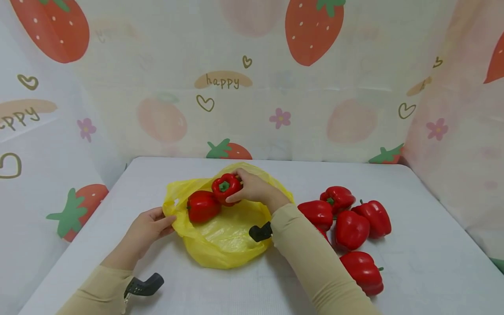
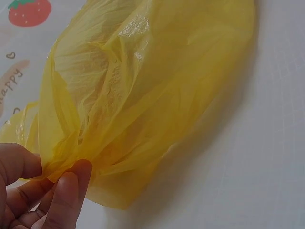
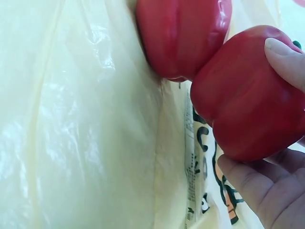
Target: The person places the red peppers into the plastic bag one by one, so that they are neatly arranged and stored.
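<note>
A yellow plastic bag (image 1: 232,245) lies spread with its mouth open on the white table. My left hand (image 1: 147,229) pinches the bag's left edge; in the left wrist view, thumb and fingers (image 2: 69,191) gather the thin plastic into folds. Inside the bag's mouth, my right hand (image 1: 256,188) holds a red bell pepper (image 1: 225,189), its green stem facing the head camera. Thumb and fingers sit on opposite sides of this pepper (image 3: 252,100) in the right wrist view. Right beside it, a second red bell pepper (image 1: 202,208) lies in the bag.
Several more red bell peppers (image 1: 352,230) stand grouped on the table right of the bag, partly behind my right sleeve (image 1: 311,258). One pepper (image 1: 364,271) lies nearer the front. A strawberry-printed cloth (image 1: 252,113) hangs behind the table and along both sides.
</note>
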